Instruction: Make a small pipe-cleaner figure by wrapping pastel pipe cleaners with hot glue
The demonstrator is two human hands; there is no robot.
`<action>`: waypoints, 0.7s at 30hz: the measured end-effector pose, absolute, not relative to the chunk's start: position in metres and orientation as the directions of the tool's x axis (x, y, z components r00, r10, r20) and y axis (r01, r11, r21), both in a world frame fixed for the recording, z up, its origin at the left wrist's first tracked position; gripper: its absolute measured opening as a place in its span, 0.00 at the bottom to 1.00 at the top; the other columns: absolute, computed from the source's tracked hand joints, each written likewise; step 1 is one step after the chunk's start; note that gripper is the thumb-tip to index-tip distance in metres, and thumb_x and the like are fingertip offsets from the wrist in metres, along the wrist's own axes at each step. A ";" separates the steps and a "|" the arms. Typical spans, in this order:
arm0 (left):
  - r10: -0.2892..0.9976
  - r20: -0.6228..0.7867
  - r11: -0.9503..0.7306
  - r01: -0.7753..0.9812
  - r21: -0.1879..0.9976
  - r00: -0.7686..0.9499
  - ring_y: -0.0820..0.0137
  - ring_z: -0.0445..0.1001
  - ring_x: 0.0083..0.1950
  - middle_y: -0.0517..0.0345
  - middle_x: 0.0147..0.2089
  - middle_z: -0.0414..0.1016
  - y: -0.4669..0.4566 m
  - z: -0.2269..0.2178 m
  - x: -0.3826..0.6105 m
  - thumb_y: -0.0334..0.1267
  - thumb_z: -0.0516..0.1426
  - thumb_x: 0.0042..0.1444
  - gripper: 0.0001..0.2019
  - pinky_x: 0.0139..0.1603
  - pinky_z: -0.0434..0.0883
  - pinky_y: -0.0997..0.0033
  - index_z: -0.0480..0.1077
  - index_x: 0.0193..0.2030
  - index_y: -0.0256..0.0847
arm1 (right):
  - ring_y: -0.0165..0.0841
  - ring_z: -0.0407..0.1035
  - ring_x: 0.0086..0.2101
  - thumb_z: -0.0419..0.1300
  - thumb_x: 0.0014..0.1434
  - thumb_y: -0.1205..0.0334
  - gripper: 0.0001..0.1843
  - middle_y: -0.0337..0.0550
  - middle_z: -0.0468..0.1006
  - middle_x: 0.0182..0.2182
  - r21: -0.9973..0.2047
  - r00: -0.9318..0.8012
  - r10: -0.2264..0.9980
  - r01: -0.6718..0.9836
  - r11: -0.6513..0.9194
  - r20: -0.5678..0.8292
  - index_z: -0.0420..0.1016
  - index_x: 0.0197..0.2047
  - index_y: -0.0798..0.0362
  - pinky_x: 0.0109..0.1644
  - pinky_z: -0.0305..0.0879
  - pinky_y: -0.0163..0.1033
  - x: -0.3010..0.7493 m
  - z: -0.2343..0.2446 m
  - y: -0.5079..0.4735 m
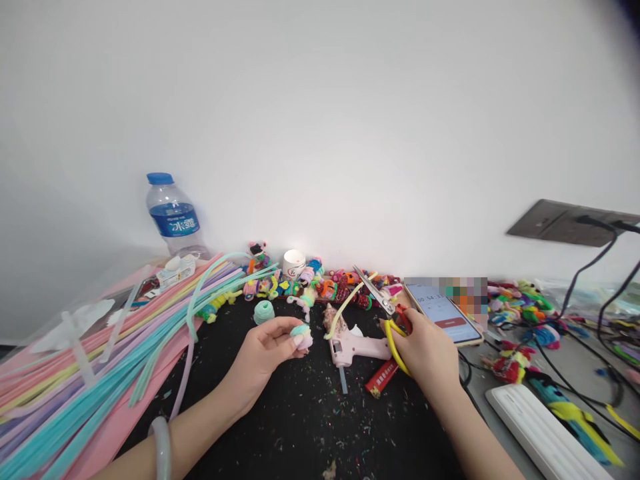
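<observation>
My left hand [267,350] pinches a small fuzzy pastel piece [301,338], mint and pale pink, which looks made of coiled pipe cleaner. My right hand [423,343] is closed around the yellow and red handles of the scissors [373,291], their blades pointing up and to the left. Between the hands lies a pink glue gun [363,347] with a clear glue stick out of its back. A pale yellow pipe cleaner [345,308] crosses near its nozzle. A red lighter-like stick [383,378] rests below. Behind my left hand sits a mint coil [264,311].
Pastel pipe cleaners [100,393] fan across the left side. A water bottle [173,217], paper cup [294,263] and many small fuzzy figures line the wall. On the right are a phone [445,313] showing a timer, a white power strip [543,430] and black cables [575,293].
</observation>
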State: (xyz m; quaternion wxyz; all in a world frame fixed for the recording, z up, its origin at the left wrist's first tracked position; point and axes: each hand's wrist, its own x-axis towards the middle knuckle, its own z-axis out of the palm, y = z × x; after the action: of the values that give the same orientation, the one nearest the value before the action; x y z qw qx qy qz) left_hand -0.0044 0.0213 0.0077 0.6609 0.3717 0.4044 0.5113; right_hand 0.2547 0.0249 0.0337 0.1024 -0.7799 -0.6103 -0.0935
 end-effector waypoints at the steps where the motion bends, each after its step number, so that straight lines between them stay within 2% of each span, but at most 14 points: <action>1: 0.977 -0.150 0.196 -0.365 0.910 0.152 0.70 0.74 0.33 0.55 0.32 0.77 0.021 0.008 -0.004 0.37 0.66 0.43 0.11 0.36 0.73 0.71 0.76 0.35 0.37 | 0.39 0.72 0.30 0.55 0.56 0.49 0.14 0.46 0.77 0.31 -0.031 0.220 0.935 0.975 -0.220 0.280 0.72 0.37 0.51 0.26 0.52 0.36 0.259 0.032 0.027; 3: 0.977 -0.137 0.187 -0.348 0.919 0.162 0.71 0.72 0.31 0.56 0.30 0.75 0.021 0.009 -0.003 0.37 0.66 0.43 0.10 0.34 0.72 0.72 0.75 0.33 0.37 | 0.40 0.73 0.34 0.56 0.56 0.53 0.14 0.47 0.78 0.36 -0.021 0.175 0.934 0.984 -0.177 0.311 0.72 0.42 0.52 0.29 0.57 0.37 0.268 0.027 0.031; 6: 0.974 -0.115 0.175 -0.325 0.929 0.195 0.72 0.70 0.28 0.57 0.27 0.74 0.021 0.009 -0.002 0.36 0.66 0.42 0.09 0.31 0.70 0.73 0.75 0.31 0.36 | 0.40 0.72 0.37 0.57 0.55 0.59 0.14 0.50 0.77 0.40 -0.035 0.083 0.931 0.997 -0.075 0.357 0.72 0.43 0.55 0.35 0.62 0.39 0.282 0.020 0.040; 9: 0.967 -0.098 0.173 -0.322 0.931 0.235 0.73 0.70 0.27 0.57 0.26 0.73 0.020 0.008 -0.002 0.36 0.66 0.43 0.09 0.30 0.69 0.74 0.74 0.32 0.35 | 0.41 0.70 0.42 0.58 0.54 0.62 0.16 0.52 0.75 0.43 -0.075 -0.017 0.900 0.996 0.055 0.435 0.70 0.47 0.57 0.43 0.63 0.41 0.293 0.013 0.052; 11: 0.956 -0.119 0.206 -0.326 0.923 0.268 0.72 0.70 0.28 0.56 0.27 0.74 0.019 0.007 -0.003 0.37 0.65 0.44 0.10 0.31 0.69 0.74 0.75 0.33 0.35 | 0.43 0.68 0.44 0.58 0.54 0.63 0.16 0.52 0.75 0.43 -0.077 -0.037 0.891 0.994 0.080 0.453 0.70 0.47 0.57 0.46 0.62 0.43 0.297 0.010 0.058; 16: 0.910 -0.201 0.340 -0.376 0.862 0.362 0.69 0.75 0.39 0.52 0.39 0.79 0.016 0.007 -0.003 0.36 0.66 0.44 0.16 0.43 0.71 0.70 0.75 0.43 0.39 | 0.43 0.67 0.41 0.59 0.54 0.63 0.15 0.51 0.76 0.39 -0.077 -0.048 0.894 0.993 0.091 0.445 0.70 0.45 0.57 0.45 0.62 0.43 0.301 0.006 0.063; 18: 0.904 -0.187 0.343 -0.390 0.855 0.385 0.69 0.75 0.42 0.52 0.40 0.79 0.016 0.007 -0.002 0.33 0.67 0.42 0.19 0.46 0.70 0.70 0.75 0.44 0.39 | 0.42 0.67 0.41 0.59 0.54 0.62 0.15 0.50 0.76 0.38 -0.072 -0.044 0.897 0.994 0.084 0.440 0.71 0.46 0.56 0.44 0.61 0.43 0.301 0.009 0.061; 21: 0.897 -0.186 0.348 -0.378 0.858 0.401 0.69 0.75 0.41 0.52 0.39 0.79 0.016 0.006 -0.002 0.32 0.67 0.42 0.19 0.45 0.70 0.71 0.75 0.44 0.39 | 0.42 0.68 0.40 0.58 0.55 0.61 0.12 0.48 0.76 0.38 -0.069 -0.023 0.905 0.996 0.058 0.424 0.73 0.43 0.54 0.42 0.61 0.42 0.300 0.014 0.057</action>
State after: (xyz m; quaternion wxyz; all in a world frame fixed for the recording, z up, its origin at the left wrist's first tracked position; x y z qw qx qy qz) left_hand -0.0017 0.0160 0.0065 0.7463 0.3791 0.3419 0.4272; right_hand 0.3002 0.0574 0.0144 0.1812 -0.6748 -0.7044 -0.1249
